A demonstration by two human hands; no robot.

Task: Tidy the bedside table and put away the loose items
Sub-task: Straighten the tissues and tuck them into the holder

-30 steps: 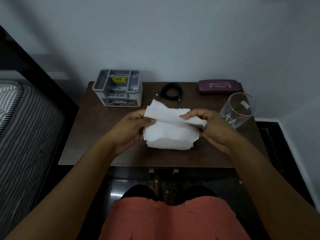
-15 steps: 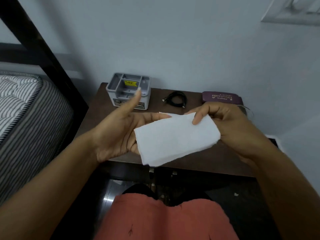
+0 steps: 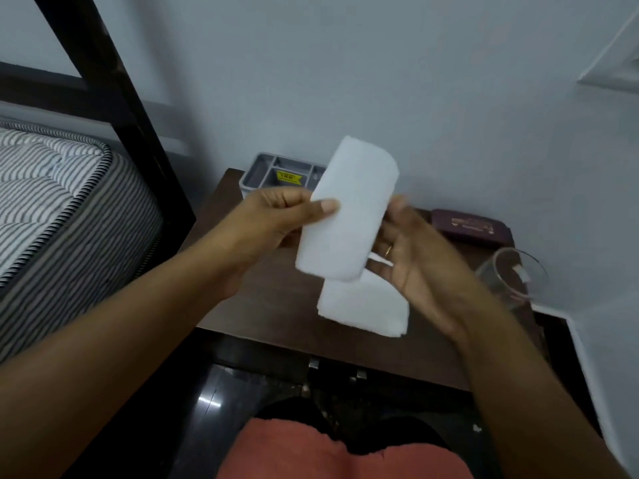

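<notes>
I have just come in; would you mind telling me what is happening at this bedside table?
A person is tidying the bedside table. Their left hand pinches a folded white tissue, held up above the table. The right hand, blurred, is beside it with fingers fairly straight; I cannot tell whether it holds the second white piece below. A grey organiser, a maroon case and a glass are on the table, not yet put away.

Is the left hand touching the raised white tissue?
Touching. The head view shows the left hand pinching the raised white tissue, thumb pressed on its front.
</notes>
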